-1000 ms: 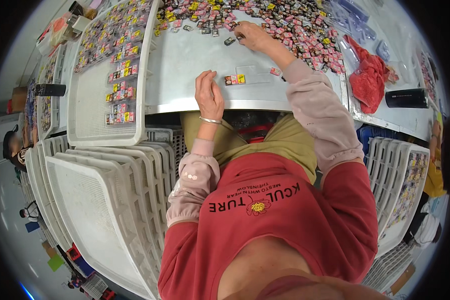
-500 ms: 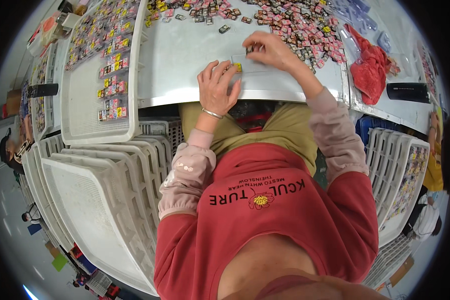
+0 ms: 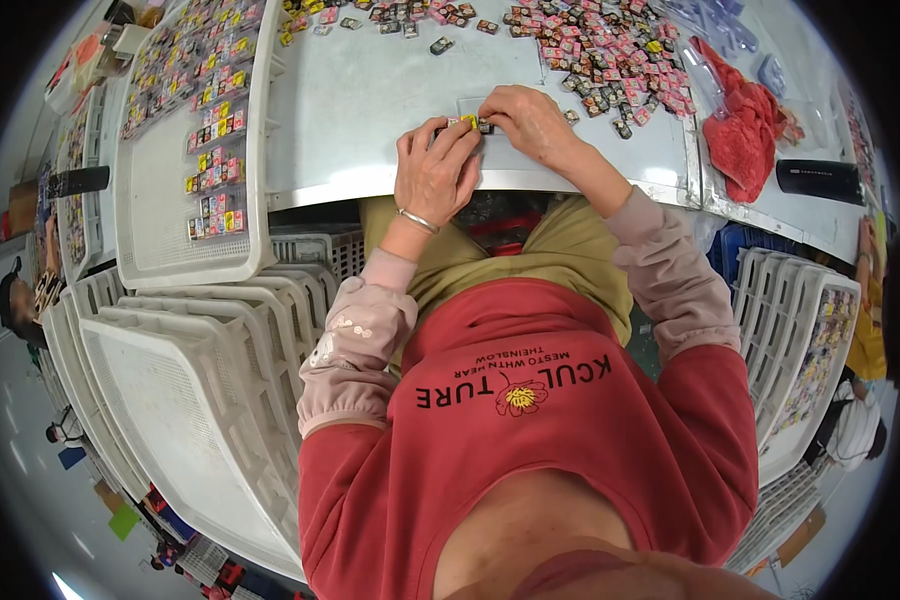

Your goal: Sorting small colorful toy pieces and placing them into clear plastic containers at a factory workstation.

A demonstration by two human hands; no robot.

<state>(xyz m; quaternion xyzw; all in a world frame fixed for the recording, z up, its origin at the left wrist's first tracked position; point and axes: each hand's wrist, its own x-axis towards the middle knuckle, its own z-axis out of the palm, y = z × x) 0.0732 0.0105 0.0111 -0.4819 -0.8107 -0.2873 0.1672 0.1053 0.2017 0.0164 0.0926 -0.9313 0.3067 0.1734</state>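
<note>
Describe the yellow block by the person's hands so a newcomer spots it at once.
Find the front edge of the pale table. Just beyond it, the left hand and right hand nearly meet, with the yellow block between them. Its bright yellow face sets it apart from the darker piece beside it.

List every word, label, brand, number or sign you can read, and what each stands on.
Red top: black lettering around a yellow flower; legible, wording not copied here.
Black cylinder at right: pale print, too small to read.
Loose small blocks: tiny marks, too small to read.
Rows of blocks in the white tray: too small to read.
Yellow block between left hand and right hand: too small to read.
</note>
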